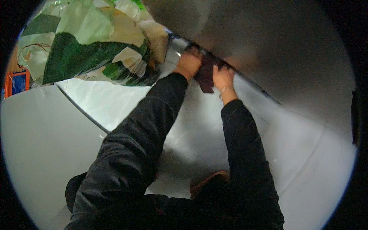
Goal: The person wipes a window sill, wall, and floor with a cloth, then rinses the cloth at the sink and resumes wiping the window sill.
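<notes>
A dark maroon cloth [206, 76] hangs down between my hands, along the lower edge of a large grey metal surface [276, 57]. My left hand [189, 61] grips the cloth at its upper left; motion blur hides the fingertips. On the other side, my right hand [224, 77] holds the cloth's upper right part near the dark edge strip [253, 83], thumb apart from the fingers. A light band circles the right wrist. Both forearms reach forward in black sleeves.
Pale glossy floor tiles [37, 123] spread below, with a dark line [82, 107] across them at left. Large green and white plastic bags [95, 49] are heaped at upper left, beside an orange-framed object [17, 83]. A brownish shoe [207, 181] shows beneath me.
</notes>
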`<state>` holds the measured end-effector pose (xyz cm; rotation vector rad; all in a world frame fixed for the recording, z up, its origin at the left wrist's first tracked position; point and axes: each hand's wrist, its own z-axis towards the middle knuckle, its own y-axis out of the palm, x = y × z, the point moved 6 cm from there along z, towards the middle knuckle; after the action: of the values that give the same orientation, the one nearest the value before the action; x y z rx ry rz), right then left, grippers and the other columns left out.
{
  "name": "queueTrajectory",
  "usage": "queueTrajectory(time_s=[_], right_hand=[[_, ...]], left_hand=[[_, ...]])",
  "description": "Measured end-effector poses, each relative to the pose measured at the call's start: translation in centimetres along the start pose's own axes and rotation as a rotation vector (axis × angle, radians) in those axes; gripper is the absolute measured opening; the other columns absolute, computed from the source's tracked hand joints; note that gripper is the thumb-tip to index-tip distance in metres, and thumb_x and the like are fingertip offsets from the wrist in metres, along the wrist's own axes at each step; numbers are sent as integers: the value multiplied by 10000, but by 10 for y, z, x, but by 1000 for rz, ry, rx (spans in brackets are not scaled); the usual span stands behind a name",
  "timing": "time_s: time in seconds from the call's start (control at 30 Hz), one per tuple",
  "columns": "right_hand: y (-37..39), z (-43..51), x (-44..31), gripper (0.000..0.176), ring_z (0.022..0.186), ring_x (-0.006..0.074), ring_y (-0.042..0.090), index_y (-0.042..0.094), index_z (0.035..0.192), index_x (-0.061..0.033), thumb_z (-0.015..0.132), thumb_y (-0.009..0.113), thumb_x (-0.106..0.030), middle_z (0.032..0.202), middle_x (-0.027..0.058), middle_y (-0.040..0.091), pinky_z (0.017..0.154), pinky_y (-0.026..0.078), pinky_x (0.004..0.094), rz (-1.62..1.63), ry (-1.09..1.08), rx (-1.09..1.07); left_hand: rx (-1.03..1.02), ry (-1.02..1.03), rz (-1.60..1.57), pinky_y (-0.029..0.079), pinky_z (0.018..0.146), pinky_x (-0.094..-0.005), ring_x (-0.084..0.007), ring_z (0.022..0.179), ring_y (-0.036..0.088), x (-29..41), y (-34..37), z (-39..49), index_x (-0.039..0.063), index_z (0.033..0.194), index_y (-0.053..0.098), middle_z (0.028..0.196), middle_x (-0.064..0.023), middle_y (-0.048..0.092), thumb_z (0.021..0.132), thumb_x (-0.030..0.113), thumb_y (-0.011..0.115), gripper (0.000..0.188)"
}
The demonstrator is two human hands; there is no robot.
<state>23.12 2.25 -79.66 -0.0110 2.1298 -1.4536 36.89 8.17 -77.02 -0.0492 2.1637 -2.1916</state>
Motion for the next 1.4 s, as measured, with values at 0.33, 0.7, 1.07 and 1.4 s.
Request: queueTrajectory(time_s=[0.33, 0.7, 1.07, 1.4], right_hand=[[49, -70, -89, 590, 1099, 343, 476, 416, 1358, 19, 841, 599, -199, 1208, 167, 499, 946, 443, 415, -336, -551, -82], [26, -197, -65, 499, 954, 352, 563, 451, 1304, 6, 823, 550, -76, 1058, 173, 528, 777, 518, 420, -360, -666, -437], [101, -177, -244, 425, 1166, 317, 478, 523, 1284, -177, 873, 601, -255, 1246, 106, 509, 963, 425, 453, -111, -689, -329], [67, -204, -170, 248, 964, 370, 552, 595, 1015, -104, 774, 647, -81, 1030, 165, 536, 842, 471, 447, 137, -636, -358]], left_hand=[[-20, -167, -55, 406, 1041, -366, -318, 1292, 433, -29, 4, -149, -26, 1282, 501, 1395, -163, 460, 897, 101, 459, 408], [-165, -313, -423, 495, 896, -380, -311, 1077, 582, 45, -32, -259, 55, 1224, 538, 1195, -130, 583, 824, 79, 519, 401], [-99, -776, -221, 427, 976, -474, -441, 1116, 507, -119, -43, -318, 235, 1278, 553, 1268, -196, 515, 725, 186, 706, 575], [-190, -606, -348, 523, 739, -446, -325, 903, 607, -53, -65, -297, 153, 1016, 622, 983, -104, 626, 668, 264, 668, 369]])
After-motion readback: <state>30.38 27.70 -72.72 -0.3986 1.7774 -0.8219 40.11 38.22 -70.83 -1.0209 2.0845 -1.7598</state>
